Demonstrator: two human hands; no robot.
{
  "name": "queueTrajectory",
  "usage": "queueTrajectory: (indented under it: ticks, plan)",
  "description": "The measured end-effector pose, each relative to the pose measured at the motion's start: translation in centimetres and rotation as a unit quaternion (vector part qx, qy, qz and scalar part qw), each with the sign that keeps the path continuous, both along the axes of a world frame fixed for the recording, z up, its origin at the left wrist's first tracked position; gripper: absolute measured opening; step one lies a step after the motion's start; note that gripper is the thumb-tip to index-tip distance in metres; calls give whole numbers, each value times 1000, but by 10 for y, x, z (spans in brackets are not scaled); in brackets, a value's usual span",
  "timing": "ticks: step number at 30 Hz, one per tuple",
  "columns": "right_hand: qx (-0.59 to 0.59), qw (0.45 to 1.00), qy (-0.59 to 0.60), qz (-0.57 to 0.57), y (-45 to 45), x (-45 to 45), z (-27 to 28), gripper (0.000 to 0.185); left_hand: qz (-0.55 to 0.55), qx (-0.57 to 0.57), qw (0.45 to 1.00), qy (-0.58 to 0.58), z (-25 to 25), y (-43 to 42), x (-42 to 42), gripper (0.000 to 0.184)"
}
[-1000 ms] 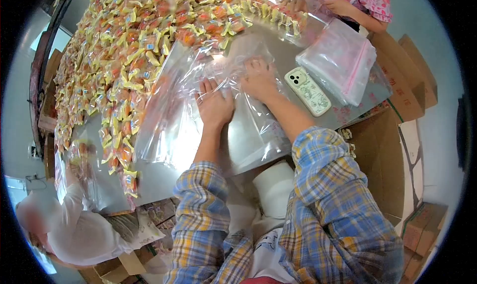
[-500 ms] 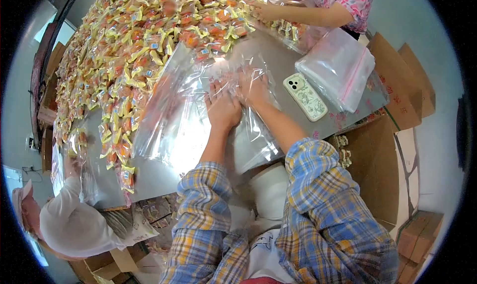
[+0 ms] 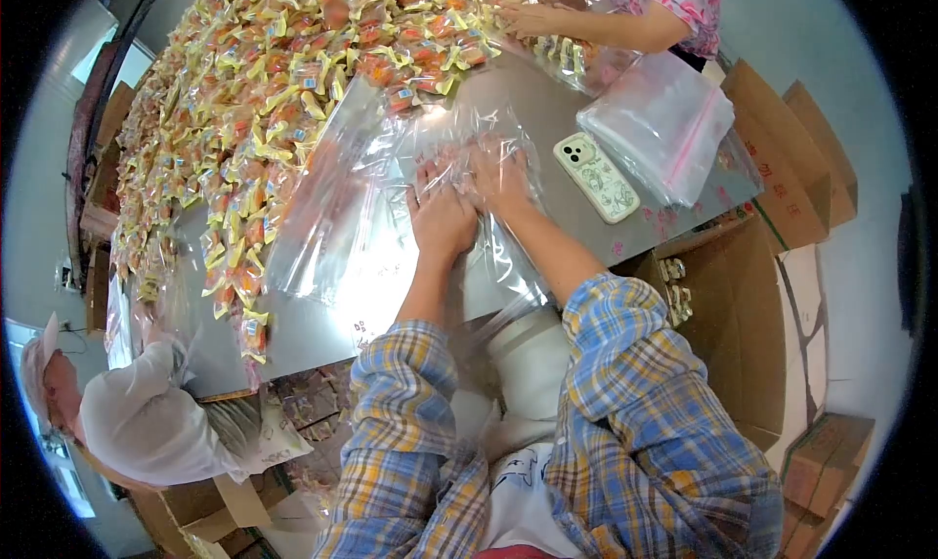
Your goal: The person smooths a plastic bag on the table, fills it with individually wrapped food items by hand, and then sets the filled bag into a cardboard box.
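Both left hand (image 3: 445, 219) and right hand (image 3: 501, 176) lie flat, fingers outstretched, fingertips behind the film of a clear plastic bag (image 3: 496, 256) reaching the near edge of the metal table (image 3: 318, 339); hard dragging could tear it.

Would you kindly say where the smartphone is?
In the head view, the smartphone lies right of centre on the table, between the right hand and the bag stack.
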State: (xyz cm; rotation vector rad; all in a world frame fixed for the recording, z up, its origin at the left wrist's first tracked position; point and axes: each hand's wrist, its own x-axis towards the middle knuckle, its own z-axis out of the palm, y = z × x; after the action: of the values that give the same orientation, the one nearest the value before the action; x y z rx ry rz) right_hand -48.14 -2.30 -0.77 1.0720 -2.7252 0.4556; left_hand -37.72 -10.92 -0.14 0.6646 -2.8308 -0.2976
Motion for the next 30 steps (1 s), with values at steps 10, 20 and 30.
queueTrajectory:
  ticks: [10, 20, 30]
  plan:
    - [-55, 998, 34, 20, 13, 16, -15, 58, 6, 13, 999, -50, 2, 11, 20, 63]
    - [-11, 998, 25, 53, 28, 33, 5, 56, -6, 43, 998, 40, 12, 22, 40, 63]
    - [11, 994, -56, 96, 47, 30, 29, 56, -55, 20, 998, 38, 10, 4, 63, 66]
